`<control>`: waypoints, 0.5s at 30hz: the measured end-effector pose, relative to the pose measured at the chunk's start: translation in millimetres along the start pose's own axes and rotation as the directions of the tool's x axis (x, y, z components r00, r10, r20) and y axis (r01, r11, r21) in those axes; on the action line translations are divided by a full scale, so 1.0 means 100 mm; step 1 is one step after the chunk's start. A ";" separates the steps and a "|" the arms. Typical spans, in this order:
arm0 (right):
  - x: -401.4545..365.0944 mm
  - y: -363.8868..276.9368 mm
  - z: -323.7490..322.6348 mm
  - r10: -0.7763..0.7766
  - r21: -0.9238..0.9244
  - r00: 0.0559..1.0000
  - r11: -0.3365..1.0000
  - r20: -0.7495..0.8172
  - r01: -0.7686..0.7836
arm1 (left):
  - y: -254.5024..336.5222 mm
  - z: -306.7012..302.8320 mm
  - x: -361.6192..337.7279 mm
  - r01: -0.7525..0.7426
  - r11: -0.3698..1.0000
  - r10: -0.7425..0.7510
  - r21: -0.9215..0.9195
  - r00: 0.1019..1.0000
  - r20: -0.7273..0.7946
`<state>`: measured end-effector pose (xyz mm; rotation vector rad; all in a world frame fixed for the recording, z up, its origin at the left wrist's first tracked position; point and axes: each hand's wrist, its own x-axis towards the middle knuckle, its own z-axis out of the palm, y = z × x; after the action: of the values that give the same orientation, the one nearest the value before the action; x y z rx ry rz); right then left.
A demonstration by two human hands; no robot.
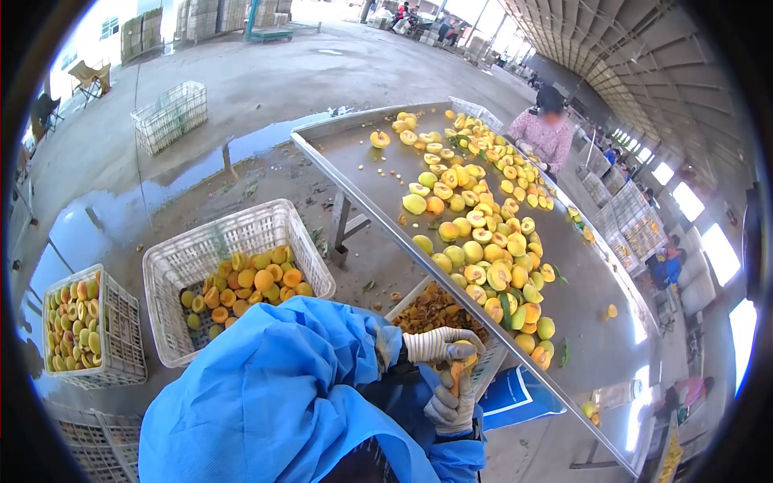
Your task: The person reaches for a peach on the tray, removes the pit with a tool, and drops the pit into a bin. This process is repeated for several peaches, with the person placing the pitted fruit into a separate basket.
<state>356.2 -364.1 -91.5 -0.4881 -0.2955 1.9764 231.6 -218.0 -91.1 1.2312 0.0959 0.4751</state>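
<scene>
My left hand [439, 345], in a striped knit glove with grey fingers, is closed on one end of an orange-yellow peach piece [458, 372]. From below, my right hand [453, 409], gloved in grey, closes its fingers round the same piece. Fingers cover much of it, and whether a tool is held too cannot be seen. Both hands are near the edge of a metal table [592, 314], where whole and halved yellow peaches [497, 276] lie in a long heap. A crate of brown pits or scraps [439, 312] stands below the edge, beside my left hand.
A white crate [173, 274] of peach halves stands left of the table, with another filled crate [121, 338] beyond it. A blue bag or sheet [519, 398] is near my right hand. Across the table stands a co-worker in a pink patterned top [543, 137]. Water pools on the floor.
</scene>
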 end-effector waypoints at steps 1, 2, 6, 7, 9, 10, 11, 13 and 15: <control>0.00 0.00 -0.01 -0.001 -0.016 1.000 1.000 -0.010 0.001 | -0.05 -0.02 0.02 0.009 1.000 -0.009 0.004 1.000 0.015; 0.00 -0.01 0.00 0.003 -0.002 1.000 1.000 0.020 -0.003 | -0.12 -0.06 0.05 0.016 1.000 -0.017 0.008 0.999 0.028; -0.02 0.00 0.02 0.002 0.023 0.997 1.000 0.079 -0.003 | 0.02 -0.01 0.03 -0.023 0.999 0.025 -0.023 0.995 0.093; -0.03 0.00 0.03 -0.003 0.017 0.997 1.000 0.076 0.001 | 0.01 -0.01 0.03 -0.024 1.000 0.025 -0.011 0.998 0.066; -0.03 -0.03 0.08 -0.008 -0.100 0.999 0.995 -0.032 0.005 | -0.04 -0.01 0.02 -0.032 0.999 0.031 0.013 0.999 0.018; -0.04 -0.04 0.10 -0.020 -0.160 0.996 0.987 -0.087 0.006 | -0.05 0.00 0.02 -0.055 0.999 0.055 0.001 0.998 0.006; -0.04 -0.04 0.09 -0.008 -0.084 1.000 0.996 -0.025 0.006 | -0.05 -0.01 0.04 -0.007 1.000 0.008 -0.018 0.999 0.037; -0.01 0.00 0.06 0.001 0.073 0.994 0.997 0.109 -0.009 | -0.03 -0.06 0.04 0.097 0.994 -0.092 -0.047 0.991 0.097; -0.02 -0.02 0.05 -0.010 0.054 0.996 0.999 0.088 0.005 | -0.05 -0.01 0.08 0.040 0.998 -0.037 -0.057 0.998 0.051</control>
<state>355.9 -364.9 -86.3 -0.3651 -0.2987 1.9969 239.6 -215.0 -94.4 1.1821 0.0627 0.4110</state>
